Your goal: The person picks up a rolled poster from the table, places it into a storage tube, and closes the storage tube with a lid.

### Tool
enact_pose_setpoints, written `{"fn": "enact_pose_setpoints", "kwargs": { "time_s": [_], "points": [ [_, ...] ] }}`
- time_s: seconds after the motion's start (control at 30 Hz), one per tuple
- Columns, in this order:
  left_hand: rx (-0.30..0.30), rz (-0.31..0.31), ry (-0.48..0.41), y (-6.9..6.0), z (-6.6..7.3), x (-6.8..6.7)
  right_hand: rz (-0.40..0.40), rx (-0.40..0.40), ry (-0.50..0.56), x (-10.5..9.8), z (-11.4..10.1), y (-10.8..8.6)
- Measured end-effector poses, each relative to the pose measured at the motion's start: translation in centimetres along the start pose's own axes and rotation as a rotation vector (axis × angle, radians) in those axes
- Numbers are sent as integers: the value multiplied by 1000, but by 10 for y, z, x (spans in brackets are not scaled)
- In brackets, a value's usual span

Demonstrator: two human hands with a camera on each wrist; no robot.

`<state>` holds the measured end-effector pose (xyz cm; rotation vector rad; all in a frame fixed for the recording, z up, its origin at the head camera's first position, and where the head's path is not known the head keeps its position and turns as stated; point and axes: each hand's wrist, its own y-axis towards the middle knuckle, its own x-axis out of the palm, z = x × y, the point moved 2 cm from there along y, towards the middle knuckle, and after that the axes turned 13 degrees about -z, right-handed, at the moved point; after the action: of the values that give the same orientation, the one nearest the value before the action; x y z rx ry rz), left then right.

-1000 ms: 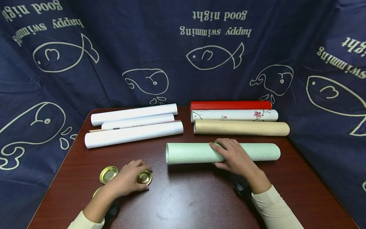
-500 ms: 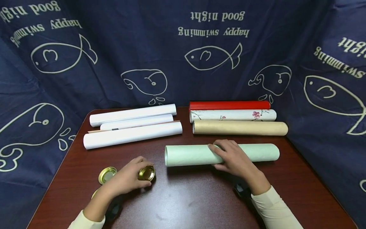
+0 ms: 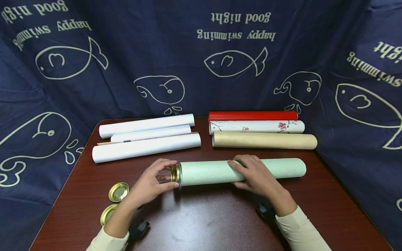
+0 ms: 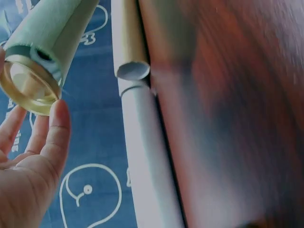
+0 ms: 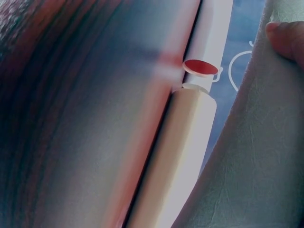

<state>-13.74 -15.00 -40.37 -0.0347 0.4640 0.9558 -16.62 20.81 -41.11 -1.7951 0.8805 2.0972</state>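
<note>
With its thumb and fingers, my left hand [image 3: 149,186] pinches a gold metal lid [image 3: 175,173] against the left end of a pale green tube [image 3: 204,173]. In the left wrist view the lid [image 4: 35,108] sits at the tube's mouth, with part of the opening showing beside its rim; how deep it goes in is hard to tell. My right hand [image 3: 255,177] grips the tube near its middle from above. Close up in the right wrist view, the tube [image 5: 251,156] fills the right side, with one fingertip [image 5: 284,39] on it.
Two more gold lids, an upper one [image 3: 119,192] and a lower one [image 3: 108,214], lie left of my left forearm. White rolls [image 3: 146,147] lie at the back left. Behind the green tube are gold [image 3: 265,140], floral [image 3: 260,126] and red [image 3: 252,115] rolls.
My left hand has lifted the gold lid from the table, turned it on edge and carried it right to the tube's left end. The right hand stays on the tube, whose left end dips slightly nearer.
</note>
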Motion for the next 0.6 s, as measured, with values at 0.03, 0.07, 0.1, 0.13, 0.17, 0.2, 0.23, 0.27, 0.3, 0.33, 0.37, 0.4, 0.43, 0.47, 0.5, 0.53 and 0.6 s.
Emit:
{"fn": "enact_pose_setpoints", "kwargs": {
  "time_s": [0.03,0.07,0.1,0.13,0.17,0.2,0.23,0.27,0.3,0.33,0.37,0.4,0.43,0.47,0.5,0.53,0.6],
  "points": [
    [6,4,-10,1,0,2,0,-1,0,0,0,0],
    [13,8,-20,3,0,4,0,-2,1,0,0,0],
    [20,9,-32,4,0,6,2,-4,2,-1,-1,-1],
    [31,9,-42,5,0,8,3,-6,2,-1,-1,-1],
    [40,9,-53,5,1,9,4,-7,1,0,-1,-1],
    [45,9,-61,6,1,11,8,-9,1,0,-2,-1],
    [53,9,-70,7,1,12,13,-11,-1,0,-2,-1],
    [60,9,-76,7,1,13,19,-13,-4,0,-2,-2],
    [66,11,-85,7,1,14,22,-15,-9,1,-2,-2],
    [71,13,-93,7,2,15,25,-17,-14,1,-3,-2],
    [75,15,-106,8,2,16,28,-19,-18,1,-3,-2],
    [78,14,-125,8,2,17,30,-22,-21,2,-3,-2],
    [81,14,-142,8,2,18,31,-25,-25,2,-4,-3],
    [79,13,-160,8,2,20,32,-27,-27,2,-4,-3],
    [78,11,-179,9,2,21,32,-30,-27,2,-4,-3],
    [78,8,-194,10,2,22,34,-33,-26,2,-4,-4],
    [77,5,-214,12,1,24,38,-33,-24,2,-3,-4]
  ]
}}
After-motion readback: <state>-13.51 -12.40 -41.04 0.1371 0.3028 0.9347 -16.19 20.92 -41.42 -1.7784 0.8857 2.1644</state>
